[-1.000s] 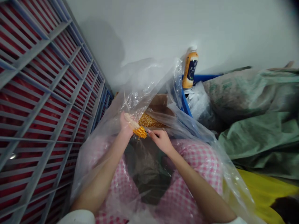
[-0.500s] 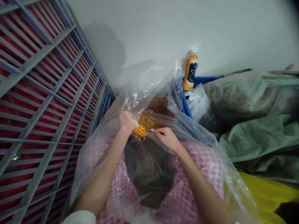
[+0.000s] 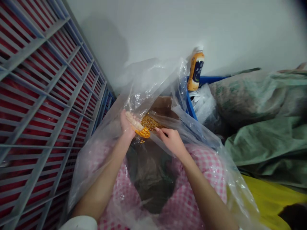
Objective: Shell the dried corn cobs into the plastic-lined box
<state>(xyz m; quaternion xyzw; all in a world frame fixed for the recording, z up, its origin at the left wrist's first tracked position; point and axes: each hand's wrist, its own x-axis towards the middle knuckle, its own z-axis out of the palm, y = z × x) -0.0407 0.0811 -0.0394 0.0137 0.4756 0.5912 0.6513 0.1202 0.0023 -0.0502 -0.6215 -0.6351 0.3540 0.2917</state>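
Note:
My left hand (image 3: 126,124) is closed around a corn cob (image 3: 135,122), which slants down to the right. Its upper part is stripped pale, while yellow kernels still cover the lower end. Just right of that end, my right hand (image 3: 169,138) is closed in a pinch on a thin dark tool, now barely visible. A few loose kernels (image 3: 142,141) show just under the cob. Behind both hands, a heap of corn kernels (image 3: 151,122) lies inside a large clear plastic bag (image 3: 148,80), which spreads over my lap.
A slatted plastic crate (image 3: 48,95) with red contents rises close on the left. At the right, an orange bottle (image 3: 196,68) stands by a blue bin edge (image 3: 190,107). Sacks (image 3: 249,95), green cloth (image 3: 266,143) and something yellow (image 3: 266,195) lie farther right.
My right hand has turned slightly, and the thin tool, visible against the cob's end before, hardly shows now. The cob stays in my left hand. The whole view has shifted a little.

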